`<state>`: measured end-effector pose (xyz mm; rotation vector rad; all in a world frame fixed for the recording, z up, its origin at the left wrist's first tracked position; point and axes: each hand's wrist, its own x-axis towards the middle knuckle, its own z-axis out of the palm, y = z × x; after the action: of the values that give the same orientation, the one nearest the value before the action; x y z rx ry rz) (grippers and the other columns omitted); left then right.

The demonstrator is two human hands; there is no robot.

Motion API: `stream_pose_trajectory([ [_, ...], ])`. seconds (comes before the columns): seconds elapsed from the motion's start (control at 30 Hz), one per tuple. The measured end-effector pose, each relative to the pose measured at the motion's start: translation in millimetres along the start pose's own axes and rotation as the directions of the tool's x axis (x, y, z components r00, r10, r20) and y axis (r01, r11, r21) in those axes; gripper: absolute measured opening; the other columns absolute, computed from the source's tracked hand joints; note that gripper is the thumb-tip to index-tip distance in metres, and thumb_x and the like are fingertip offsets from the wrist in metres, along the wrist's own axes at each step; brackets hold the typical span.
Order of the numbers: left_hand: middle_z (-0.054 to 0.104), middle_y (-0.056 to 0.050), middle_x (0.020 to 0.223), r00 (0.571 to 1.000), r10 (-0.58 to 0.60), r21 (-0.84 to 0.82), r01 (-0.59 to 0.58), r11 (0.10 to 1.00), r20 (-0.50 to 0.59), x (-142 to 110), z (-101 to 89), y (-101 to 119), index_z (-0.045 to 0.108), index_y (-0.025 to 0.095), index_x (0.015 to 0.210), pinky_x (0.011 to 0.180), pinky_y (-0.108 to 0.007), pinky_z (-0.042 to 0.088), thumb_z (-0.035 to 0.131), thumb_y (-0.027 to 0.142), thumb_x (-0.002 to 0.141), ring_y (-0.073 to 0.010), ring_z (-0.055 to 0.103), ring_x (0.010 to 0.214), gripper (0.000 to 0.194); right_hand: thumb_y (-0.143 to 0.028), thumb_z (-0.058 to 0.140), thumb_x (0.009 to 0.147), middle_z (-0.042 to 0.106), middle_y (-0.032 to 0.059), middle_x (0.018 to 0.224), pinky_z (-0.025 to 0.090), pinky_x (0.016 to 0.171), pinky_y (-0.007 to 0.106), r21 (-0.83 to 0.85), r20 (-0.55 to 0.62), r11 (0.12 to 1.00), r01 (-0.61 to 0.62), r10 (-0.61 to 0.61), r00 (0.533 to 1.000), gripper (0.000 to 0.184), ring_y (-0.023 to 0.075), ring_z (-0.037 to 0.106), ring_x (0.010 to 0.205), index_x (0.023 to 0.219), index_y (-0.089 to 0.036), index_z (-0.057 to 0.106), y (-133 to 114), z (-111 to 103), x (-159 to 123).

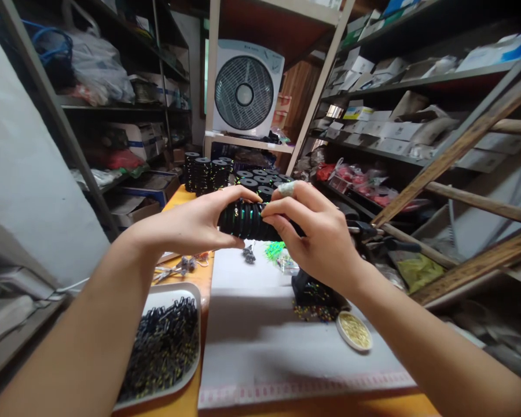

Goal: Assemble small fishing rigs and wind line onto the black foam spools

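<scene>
A sideways stack of black spools [245,220] with green markings hangs in the air above the table. My left hand [195,226] grips its left end, fingers curled over the top. My right hand [316,234] pinches the right end with thumb and fingertips; a pale band sits on one finger. Below the stack lie a white mat [260,336], a small dark clump [249,253] and some green bits [274,250].
More black spools [208,172] stand in stacks at the table's far end. A white tray [196,353] of dark small parts sits front left, a small dish of yellow beads [354,331] front right. Shelves of boxes flank both sides; a white fan [245,88] stands behind. Wooden ladder rails [455,150] lean at right.
</scene>
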<state>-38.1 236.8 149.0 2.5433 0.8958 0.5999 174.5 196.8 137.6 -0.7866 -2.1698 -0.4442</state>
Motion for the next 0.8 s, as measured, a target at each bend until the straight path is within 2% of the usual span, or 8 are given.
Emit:
stream_pose_trajectory([
  [0.1,0.055,-0.003,0.126,1.000,0.023,0.009,-0.023,1.000,-0.014,0,-0.3,0,0.042,0.024,0.132,0.085,-0.029,0.044,0.065,0.026,0.075,-0.0216,0.055,0.103,0.062,-0.012,0.048,0.091,0.055,0.0065,0.087,0.044,0.076,0.035,-0.079,-0.035,0.996,0.053,-0.056,0.998,0.015,0.0193,0.052,0.084,0.086,-0.021,0.059,1,5,-4],
  [0.27,0.055,-0.003,0.126,0.999,0.046,-0.020,-0.046,0.999,-0.009,0,0.3,0,0.042,0.024,0.132,0.087,-0.029,0.044,0.066,0.027,0.074,-0.0221,0.055,0.106,0.063,-0.010,0.047,0.090,0.057,0.0079,0.091,0.047,0.081,0.039,-0.155,0.007,0.974,0.166,-0.167,0.986,0.019,0.0211,0.053,0.087,0.096,-0.022,0.060,3,7,-9],
  [0.4,0.055,-0.003,0.125,0.999,0.049,-0.035,-0.049,0.998,-0.014,1,0.3,-1,0.043,0.025,0.131,0.085,-0.030,0.045,0.066,0.027,0.075,-0.0223,0.055,0.106,0.061,-0.010,0.047,0.090,0.060,0.0114,0.102,0.047,0.092,0.041,-0.218,0.104,0.942,0.254,-0.236,0.966,0.030,0.0247,0.052,0.105,0.118,-0.017,0.056,1,0,-19],
  [0.5,0.057,-0.003,0.122,0.998,0.053,-0.037,-0.054,0.998,-0.013,1,0.8,-3,0.044,0.026,0.129,0.084,-0.031,0.046,0.067,0.030,0.074,-0.0227,0.057,0.104,0.060,-0.010,0.050,0.089,0.056,0.0136,0.122,0.040,0.102,0.045,-0.293,0.178,0.928,0.229,-0.182,0.967,0.040,0.0275,0.043,0.122,0.129,-0.017,0.050,-6,-9,-43],
  [0.57,0.056,-0.004,0.124,0.998,0.058,-0.028,-0.058,0.998,-0.025,2,1.7,-5,0.043,0.026,0.129,0.083,-0.032,0.047,0.068,0.032,0.073,-0.0232,0.057,0.103,0.062,-0.010,0.052,0.088,0.058,0.0128,0.118,0.044,0.096,0.046,-0.281,0.224,0.946,0.164,-0.102,0.969,0.035,0.0279,0.046,0.117,0.121,-0.020,0.056,-11,-15,-67],
  [0.63,0.051,-0.006,0.128,0.997,0.044,-0.018,-0.046,0.999,-0.061,3,2.5,-6,0.040,0.026,0.128,0.082,-0.033,0.047,0.070,0.034,0.071,-0.0246,0.056,0.105,0.066,-0.013,0.054,0.087,0.062,0.0103,0.092,0.049,0.077,0.041,-0.212,0.359,0.977,0.003,0.075,0.930,0.015,0.0255,0.054,0.094,0.096,-0.019,0.064,-15,-19,-93],
  [0.73,0.051,-0.008,0.126,0.996,-0.031,-0.015,0.030,0.999,-0.083,3,3.1,-7,0.039,0.026,0.123,0.077,-0.034,0.049,0.074,0.038,0.067,-0.0266,0.056,0.104,0.067,-0.012,0.055,0.085,0.060,0.0065,0.082,0.048,0.067,0.036,-0.163,0.533,0.935,-0.315,0.352,0.769,0.012,0.0217,0.055,0.082,0.080,-0.020,0.063,-12,-21,-128],
  [0.8,0.053,-0.008,0.120,0.994,-0.079,-0.018,0.077,0.997,-0.070,2,2.8,-6,0.041,0.026,0.119,0.072,-0.034,0.050,0.074,0.041,0.066,-0.0268,0.057,0.098,0.065,-0.013,0.058,0.084,0.061,0.0060,0.086,0.047,0.072,0.037,-0.153,0.539,0.886,-0.437,0.446,0.714,0.011,0.0219,0.056,0.086,0.083,-0.020,0.065,-8,-18,-144],
])
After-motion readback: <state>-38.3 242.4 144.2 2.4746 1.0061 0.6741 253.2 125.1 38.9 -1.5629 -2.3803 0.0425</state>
